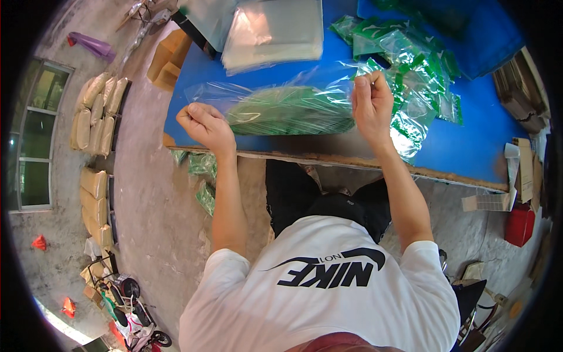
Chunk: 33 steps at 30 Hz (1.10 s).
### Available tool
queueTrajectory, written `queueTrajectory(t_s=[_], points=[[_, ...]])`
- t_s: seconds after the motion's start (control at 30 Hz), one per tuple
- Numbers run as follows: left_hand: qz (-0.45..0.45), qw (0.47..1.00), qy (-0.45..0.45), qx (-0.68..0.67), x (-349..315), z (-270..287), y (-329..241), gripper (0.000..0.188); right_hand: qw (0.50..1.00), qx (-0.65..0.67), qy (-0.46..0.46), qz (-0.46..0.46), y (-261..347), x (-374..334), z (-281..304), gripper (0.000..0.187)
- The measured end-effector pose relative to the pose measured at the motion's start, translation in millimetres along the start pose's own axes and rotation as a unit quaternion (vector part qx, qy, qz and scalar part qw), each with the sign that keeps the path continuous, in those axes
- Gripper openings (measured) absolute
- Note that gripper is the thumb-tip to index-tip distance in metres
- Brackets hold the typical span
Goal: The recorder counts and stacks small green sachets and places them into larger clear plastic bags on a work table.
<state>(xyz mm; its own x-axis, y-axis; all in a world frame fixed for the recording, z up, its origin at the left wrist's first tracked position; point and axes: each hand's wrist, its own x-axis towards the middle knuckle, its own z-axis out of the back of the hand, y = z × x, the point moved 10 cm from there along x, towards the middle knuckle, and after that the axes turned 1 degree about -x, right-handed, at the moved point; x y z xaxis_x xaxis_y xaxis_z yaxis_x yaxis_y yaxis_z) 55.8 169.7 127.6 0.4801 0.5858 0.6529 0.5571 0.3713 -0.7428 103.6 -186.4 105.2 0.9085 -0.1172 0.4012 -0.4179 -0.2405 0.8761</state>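
Observation:
A clear plastic bag (290, 111) with a green bundle inside lies along the near edge of the blue table (475, 141). My left hand (206, 126) is closed, its fingers pinching the bag's left end. At the other end my right hand (372, 107) is closed on the clear film too, knuckles up. Between them the film looks stretched and creased over the green contents, which I cannot make out one by one. Right beside my right hand spreads a loose pile of shiny green-and-clear packets (413, 70).
Flat clear bags (274, 32) are stacked at the table's back, by an open cardboard box (168, 58). A blue bin (463, 29) and folded cartons (519, 88) stand at right. Green packets (202, 164) lie below the left edge; brown sacks (97, 114) line the floor beyond.

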Motion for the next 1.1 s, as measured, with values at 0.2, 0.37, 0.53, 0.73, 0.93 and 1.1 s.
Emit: queueTrajectory(t_s=[0.2,0.37,0.53,0.73,0.93,1.1], points=[[0.038,0.998,-0.009,-0.043,10.7,-15.5,3.9,0.025,0.998,0.007,0.066,-0.023,17.9,36.3,-16.3,0.020],[0.027,0.998,-0.037,-0.037,17.9,-15.6,2.2,0.026,0.997,-0.034,0.065,0.037,55.7,48.6,-8.6,0.020],[-0.008,0.999,-0.045,-0.020,19.4,-29.8,-12.3,0.024,0.991,-0.052,0.072,0.096,71.4,38.1,4.7,0.019],[0.032,0.996,-0.079,-0.009,22.9,-26.5,3.3,0.029,0.996,0.024,0.080,0.041,50.3,68.5,15.2,0.055],[0.021,0.997,-0.068,0.006,27.3,-23.8,2.9,0.032,0.989,-0.007,0.137,-0.054,17.1,58.1,-5.9,0.058],[0.005,0.998,-0.055,0.018,30.9,-27.2,2.0,0.030,0.990,-0.081,0.110,0.030,24.2,73.1,-18.9,0.024]])
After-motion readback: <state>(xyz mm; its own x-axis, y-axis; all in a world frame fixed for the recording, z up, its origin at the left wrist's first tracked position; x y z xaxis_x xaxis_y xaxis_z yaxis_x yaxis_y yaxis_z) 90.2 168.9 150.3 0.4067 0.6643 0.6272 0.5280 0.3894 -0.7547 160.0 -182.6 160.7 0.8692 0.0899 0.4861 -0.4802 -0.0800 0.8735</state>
